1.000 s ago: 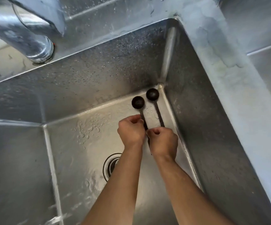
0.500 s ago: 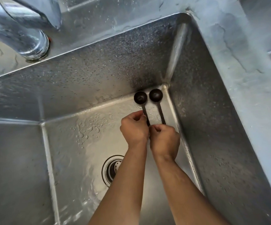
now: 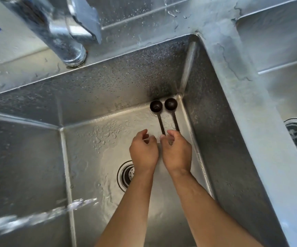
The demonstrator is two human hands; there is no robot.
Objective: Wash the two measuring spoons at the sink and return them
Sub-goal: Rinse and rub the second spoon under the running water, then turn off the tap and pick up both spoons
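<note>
Wet sink floor (image 3: 94, 157) w/ 2 spoons (image 3: 156, 106), maybe resting.

Commercial kitchen, twin stainless sink (image 3: 233, 97) basins, chrome faucet (image 3: 62, 36); wet

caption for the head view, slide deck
Right hand holds two dark measuring spoons in the steel sink's corner; left hand beside it.

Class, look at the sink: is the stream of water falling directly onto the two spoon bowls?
No: the water stream runs at lower left, while the spoon bowls lie in the far right corner.
</note>
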